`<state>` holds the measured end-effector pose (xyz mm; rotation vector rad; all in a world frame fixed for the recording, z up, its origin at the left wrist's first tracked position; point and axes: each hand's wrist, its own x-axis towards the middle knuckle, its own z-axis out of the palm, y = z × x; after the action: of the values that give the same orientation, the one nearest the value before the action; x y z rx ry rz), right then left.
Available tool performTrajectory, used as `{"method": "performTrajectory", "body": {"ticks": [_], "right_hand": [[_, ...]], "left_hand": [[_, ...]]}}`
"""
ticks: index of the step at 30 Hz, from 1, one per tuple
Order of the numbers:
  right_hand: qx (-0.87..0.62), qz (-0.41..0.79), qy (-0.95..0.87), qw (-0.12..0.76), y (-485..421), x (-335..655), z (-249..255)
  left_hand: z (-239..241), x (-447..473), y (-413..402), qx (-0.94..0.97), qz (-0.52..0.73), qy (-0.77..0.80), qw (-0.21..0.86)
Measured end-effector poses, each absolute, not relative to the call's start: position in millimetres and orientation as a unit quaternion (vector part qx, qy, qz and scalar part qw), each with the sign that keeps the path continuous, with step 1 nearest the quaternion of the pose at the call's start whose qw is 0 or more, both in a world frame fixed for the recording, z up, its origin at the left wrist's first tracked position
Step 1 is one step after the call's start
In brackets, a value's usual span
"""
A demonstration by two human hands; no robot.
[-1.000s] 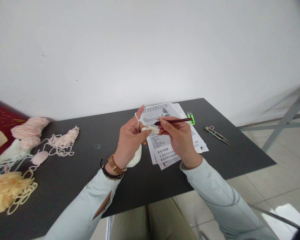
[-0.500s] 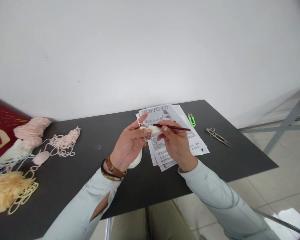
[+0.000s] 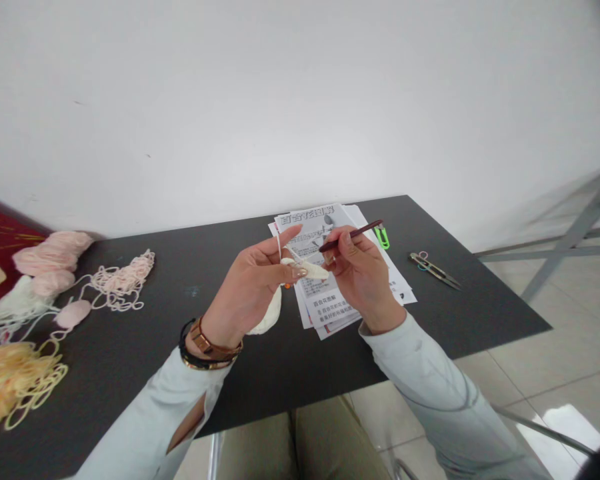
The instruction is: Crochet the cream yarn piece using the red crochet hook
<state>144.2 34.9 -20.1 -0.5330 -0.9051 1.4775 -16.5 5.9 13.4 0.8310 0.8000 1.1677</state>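
My left hand (image 3: pixel 253 283) is raised over the black table (image 3: pixel 230 373), pinching a small cream crocheted piece (image 3: pixel 314 269) with cream yarn looped over the forefinger. A cream yarn ball (image 3: pixel 269 313) shows just below that hand. My right hand (image 3: pixel 363 277) grips a dark red crochet hook (image 3: pixel 351 236), whose tip points left into the cream piece. Both hands hover above a stack of printed instruction sheets (image 3: pixel 325 300).
Pink yarn balls (image 3: pixel 53 253) and a loose pink tangle (image 3: pixel 123 280) lie at the far left, with yellow yarn (image 3: pixel 10 383) at the left edge. Green snips (image 3: pixel 381 236) and metal snips (image 3: pixel 434 270) rest right of the sheets. A white wall stands behind.
The hook's handle end has tipped upward and the right hand has shifted slightly right. My left forefinger has lowered from upright to pointing right.
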Motion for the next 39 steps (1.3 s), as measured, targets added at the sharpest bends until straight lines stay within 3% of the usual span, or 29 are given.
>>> {"method": "performTrajectory", "body": {"ticks": [39], "right_hand": [[-0.189,0.425,-0.583,0.666,31,155,-23]], "left_hand": [[12,-13,5,0.394,0.502,0.397,0.660]]}}
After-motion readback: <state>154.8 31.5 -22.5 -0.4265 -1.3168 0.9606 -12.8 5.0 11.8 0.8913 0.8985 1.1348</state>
